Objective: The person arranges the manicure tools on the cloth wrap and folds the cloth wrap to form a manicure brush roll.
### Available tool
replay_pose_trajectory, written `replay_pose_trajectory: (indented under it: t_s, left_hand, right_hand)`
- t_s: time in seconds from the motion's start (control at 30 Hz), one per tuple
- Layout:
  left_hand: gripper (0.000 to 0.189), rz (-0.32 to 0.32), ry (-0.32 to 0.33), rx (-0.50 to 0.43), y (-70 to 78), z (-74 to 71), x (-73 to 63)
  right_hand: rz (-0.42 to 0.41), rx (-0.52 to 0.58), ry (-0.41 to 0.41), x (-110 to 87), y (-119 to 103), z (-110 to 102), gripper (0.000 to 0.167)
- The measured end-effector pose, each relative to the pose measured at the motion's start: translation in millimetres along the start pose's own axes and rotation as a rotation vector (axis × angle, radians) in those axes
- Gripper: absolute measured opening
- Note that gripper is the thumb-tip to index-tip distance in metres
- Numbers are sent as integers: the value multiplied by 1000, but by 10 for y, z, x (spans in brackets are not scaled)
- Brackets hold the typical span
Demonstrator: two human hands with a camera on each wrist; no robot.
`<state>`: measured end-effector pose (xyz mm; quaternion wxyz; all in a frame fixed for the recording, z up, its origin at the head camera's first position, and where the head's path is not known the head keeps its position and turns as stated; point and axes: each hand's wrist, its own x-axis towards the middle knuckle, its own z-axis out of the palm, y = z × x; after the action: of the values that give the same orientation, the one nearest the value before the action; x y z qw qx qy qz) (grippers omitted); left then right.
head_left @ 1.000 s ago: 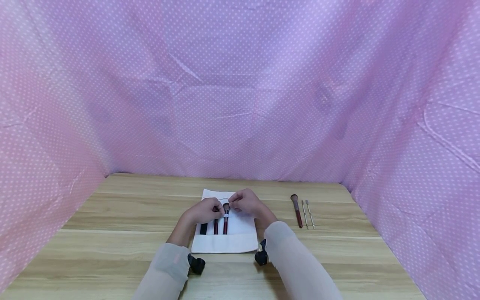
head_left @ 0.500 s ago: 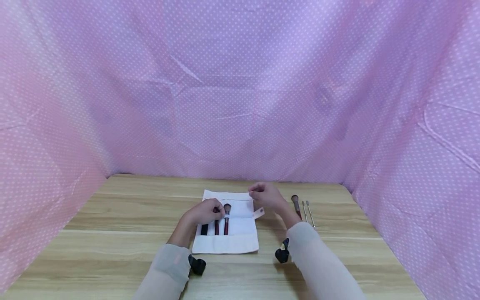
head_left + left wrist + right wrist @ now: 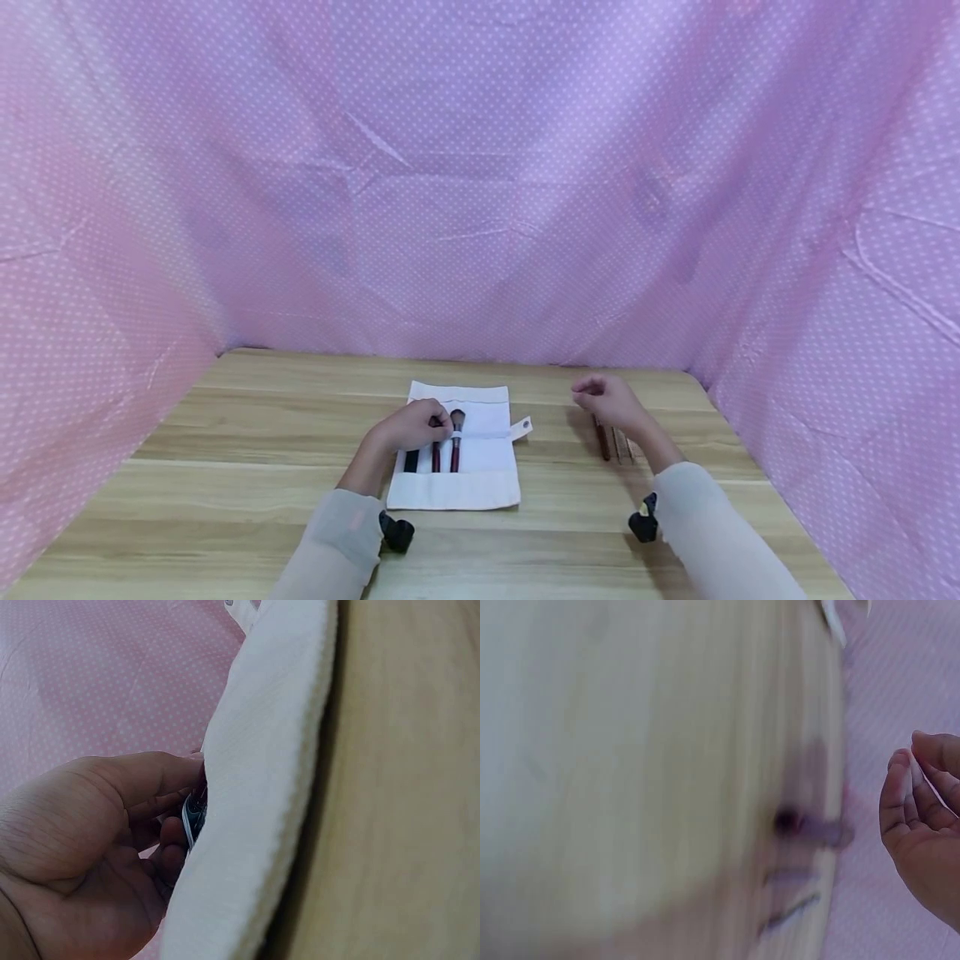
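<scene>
A white cloth brush roll lies unrolled on the table. Tucked in it are a makeup brush with a dark red handle, a second red handle and a flat black item. Over the roll's left part, my left hand pinches the elastic band between thumb and fingers; the left wrist view has the fingertips partly hidden behind the cloth fold. My right hand, loosely bent and holding nothing, hovers above another makeup brush, whose bristles it hides, and two slim metal tools.
A snap strap sticks out from the roll's right side. The wooden table ends at a pink dotted curtain that closes in the back and both sides.
My right hand has left the roll and moved right to above the loose brush and metal tools, uncovering the strap. The left hand stays at the elastic band.
</scene>
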<state>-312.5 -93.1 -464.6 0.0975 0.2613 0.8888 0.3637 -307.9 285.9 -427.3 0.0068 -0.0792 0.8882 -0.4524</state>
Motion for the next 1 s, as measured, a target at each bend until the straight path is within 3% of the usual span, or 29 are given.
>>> replay_pose_trajectory:
  t_s: [0.43, 0.67, 1.0]
  left_hand:
    - [17, 1, -4, -1, -38, 8, 34]
    - [17, -2, -6, -6, -37, 4, 34]
    - [17, -11, -16, -33, -27, 2, 32]
  right_hand:
    - [-27, -149, -16, -128, 336, -211, 22]
    - [-32, -218, -45, -112, 327, -156, 24]
    - [-87, -195, -93, -45, 261, 13, 28]
